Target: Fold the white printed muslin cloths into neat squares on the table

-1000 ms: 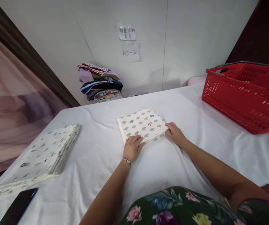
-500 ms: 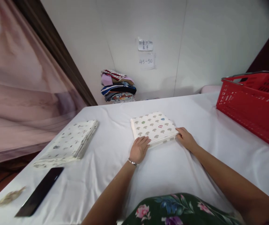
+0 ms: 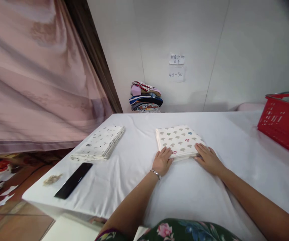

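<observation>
A folded cream cloth (image 3: pixel 178 141) printed with small mushrooms lies flat on the white-covered table (image 3: pixel 235 174). My left hand (image 3: pixel 162 161) rests on its near left corner, fingers flat and together. My right hand (image 3: pixel 208 158) lies on its near right corner, fingers stretched out over the edge. Both hands press down on the cloth; neither lifts it.
A stack of folded patterned cloths (image 3: pixel 100 146) sits at the table's left. A black phone (image 3: pixel 73 180) and a small crumpled scrap (image 3: pixel 52 179) lie near the left front edge. A red basket (image 3: pixel 285 120) stands at far right. Folded clothes (image 3: pixel 146 97) are piled by the wall.
The view has swung left, so everything sits further right in the frame. My hands have shifted slightly further onto the cloth's near corners. The cloth itself stays put.
</observation>
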Demonstrator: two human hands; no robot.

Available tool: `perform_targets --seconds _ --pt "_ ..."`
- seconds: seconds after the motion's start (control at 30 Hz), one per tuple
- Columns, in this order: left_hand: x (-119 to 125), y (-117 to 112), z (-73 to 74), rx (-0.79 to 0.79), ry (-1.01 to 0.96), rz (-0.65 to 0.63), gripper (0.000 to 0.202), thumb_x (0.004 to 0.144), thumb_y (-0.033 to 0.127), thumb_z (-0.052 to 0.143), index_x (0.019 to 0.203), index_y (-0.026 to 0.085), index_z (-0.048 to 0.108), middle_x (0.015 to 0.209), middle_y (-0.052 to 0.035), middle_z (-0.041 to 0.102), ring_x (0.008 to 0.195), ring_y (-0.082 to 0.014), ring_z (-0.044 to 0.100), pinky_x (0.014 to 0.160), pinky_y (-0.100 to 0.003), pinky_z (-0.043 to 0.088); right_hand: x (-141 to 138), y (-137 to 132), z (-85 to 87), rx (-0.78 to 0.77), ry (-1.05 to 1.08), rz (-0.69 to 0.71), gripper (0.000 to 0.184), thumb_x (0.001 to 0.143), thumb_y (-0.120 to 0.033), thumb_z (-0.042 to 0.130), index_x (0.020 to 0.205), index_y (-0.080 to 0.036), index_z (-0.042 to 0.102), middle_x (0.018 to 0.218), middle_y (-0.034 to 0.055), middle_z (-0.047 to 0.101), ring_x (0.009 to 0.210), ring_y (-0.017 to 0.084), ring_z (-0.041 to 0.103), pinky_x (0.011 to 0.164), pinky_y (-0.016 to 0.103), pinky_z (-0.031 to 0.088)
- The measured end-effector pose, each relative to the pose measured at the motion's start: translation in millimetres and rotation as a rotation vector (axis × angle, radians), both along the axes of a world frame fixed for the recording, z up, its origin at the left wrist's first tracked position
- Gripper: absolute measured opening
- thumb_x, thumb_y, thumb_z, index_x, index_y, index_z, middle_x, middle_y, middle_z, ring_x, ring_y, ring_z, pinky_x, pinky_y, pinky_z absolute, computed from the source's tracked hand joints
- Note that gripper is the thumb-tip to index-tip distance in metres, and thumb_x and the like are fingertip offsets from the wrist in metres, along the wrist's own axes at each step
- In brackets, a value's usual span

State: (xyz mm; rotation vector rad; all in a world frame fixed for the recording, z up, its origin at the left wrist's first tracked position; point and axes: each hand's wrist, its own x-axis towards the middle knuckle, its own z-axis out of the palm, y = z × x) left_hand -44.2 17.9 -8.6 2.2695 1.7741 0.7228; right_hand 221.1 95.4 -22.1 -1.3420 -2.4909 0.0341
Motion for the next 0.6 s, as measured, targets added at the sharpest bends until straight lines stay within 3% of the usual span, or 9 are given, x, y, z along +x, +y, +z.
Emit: perform_targets --seconds 0.07,0.13,0.23,0.33,0.47,0.6 --pt "-2 2 -0.3 0.027 -0.105 -0.020 0.036 0.089 0.035 0.040 0.121 0.023 0.052 0.133 -0.0028 0.048 0.131 -0.0187 0.031 0.107 -0.041 0.031 2 3 1.4 -0.088 0.048 -0.019 0.056 0.087 -0.052 0.034 0.136 -0.026 0.034 0.145 0.0040 0.031 0.134 0.026 0.023 0.107 0.051 0.021" --pt "-4 8 1.3 0.074 -0.205 0.040 0.034 0.090 0.035 0.038 0.113 0.020 0.058 0.130 -0.0048 0.051 0.129 -0.0174 0.035 0.108 -0.037 0.030 5 12 7.3 -0.197 0.153 -0.076 0.055 0.087 -0.055 0.032 0.133 -0.026 0.039 0.144 0.0031 0.031 0.133 0.025 0.025 0.107 0.046 0.025" --pt "-8 23 8.0 0.046 -0.299 0.315 0.033 0.086 0.031 0.046 0.114 0.016 0.056 0.135 -0.0090 0.045 0.128 -0.0198 0.036 0.108 -0.036 0.029 6 36 20.6 -0.336 0.319 -0.271 0.058 0.086 -0.055 0.034 0.134 -0.022 0.039 0.141 0.0056 0.037 0.126 0.024 0.038 0.102 0.036 0.035" --pt "-11 41 15.9 -0.159 -0.362 0.533 0.039 0.082 0.033 0.051 0.117 0.016 0.049 0.133 -0.0125 0.046 0.122 -0.0227 0.043 0.100 -0.035 0.035 1 65 32.3 -0.460 0.323 -0.441 0.064 0.083 -0.050 0.043 0.136 -0.014 0.036 0.131 0.0125 0.049 0.117 0.026 0.049 0.098 0.037 0.039" --pt "-10 58 20.6 -0.297 -0.401 0.576 0.043 0.079 0.035 0.054 0.115 0.013 0.047 0.116 -0.0158 0.057 0.110 -0.0246 0.053 0.091 -0.033 0.041 -10 92 40.9 -0.495 0.282 -0.481 0.067 0.075 -0.050 0.055 0.131 -0.014 0.043 0.125 0.0151 0.054 0.116 0.032 0.049 0.094 0.041 0.041" --pt "-14 64 22.0 -0.330 -0.427 0.576 0.060 0.072 0.027 0.061 0.125 0.009 0.039 0.124 -0.0188 0.051 0.115 -0.0241 0.049 0.093 -0.030 0.039 -12 86 40.6 -0.531 0.265 -0.475 0.070 0.070 -0.054 0.059 0.127 -0.015 0.047 0.127 0.0158 0.051 0.115 0.032 0.050 0.090 0.040 0.044"
